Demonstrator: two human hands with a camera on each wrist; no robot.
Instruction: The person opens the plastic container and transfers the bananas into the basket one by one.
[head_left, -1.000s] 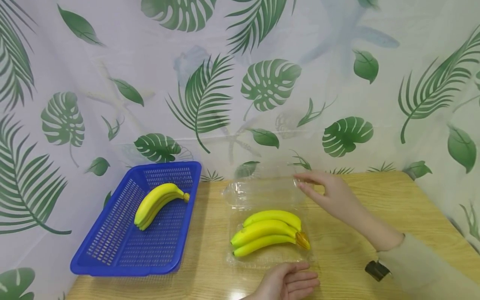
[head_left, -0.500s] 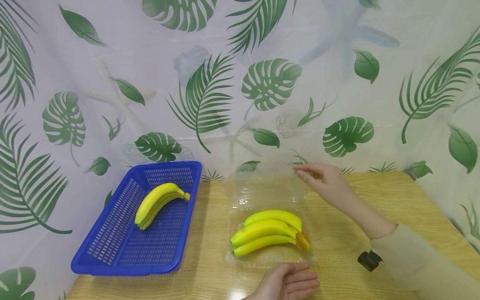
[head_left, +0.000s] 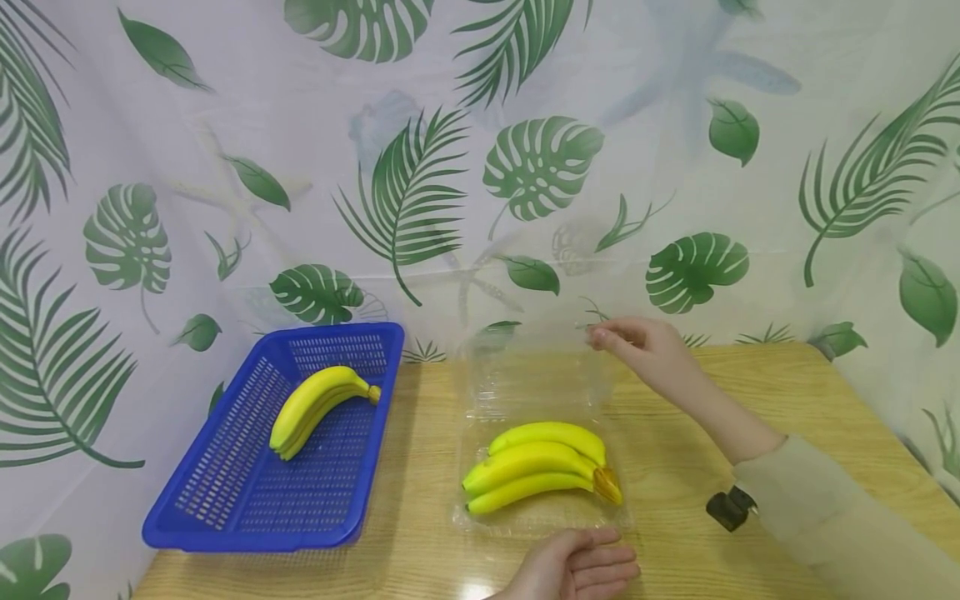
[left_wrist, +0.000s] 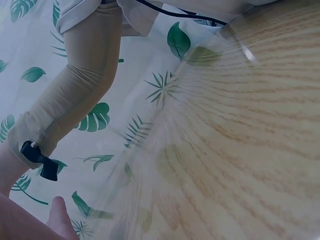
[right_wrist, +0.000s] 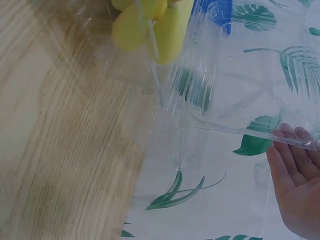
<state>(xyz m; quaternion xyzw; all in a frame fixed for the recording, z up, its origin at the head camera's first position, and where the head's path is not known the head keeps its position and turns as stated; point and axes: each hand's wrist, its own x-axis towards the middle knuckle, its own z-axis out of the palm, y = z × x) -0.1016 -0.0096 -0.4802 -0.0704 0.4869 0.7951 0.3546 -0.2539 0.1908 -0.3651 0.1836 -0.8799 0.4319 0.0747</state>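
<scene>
A clear plastic clamshell box [head_left: 468, 525] lies unfolded on the table with a bunch of yellow bananas [head_left: 536, 468] in its base. Its transparent lid [head_left: 536, 379] tilts up at the back. My right hand [head_left: 641, 346] pinches the lid's right edge between thumb and fingers. In the right wrist view the fingertips [right_wrist: 287, 129] overlap that edge. My left hand [head_left: 573, 567] is at the box's front edge, fingers extended and palm partly turned up, holding nothing. The left wrist view catches just a bit of the left hand [left_wrist: 35, 220] at its lower left corner.
To the left stands a blue plastic basket [head_left: 315, 517] with another bunch of bananas [head_left: 318, 408] inside. Behind the wooden table [head_left: 712, 533] hangs a leaf-print cloth [head_left: 525, 275]. A small black device [head_left: 729, 508] is at the right sleeve.
My right hand has moved up and slightly back, its thumb and fingers drawing together on the lid's edge. The lid has risen with it. My left hand has stayed in place.
</scene>
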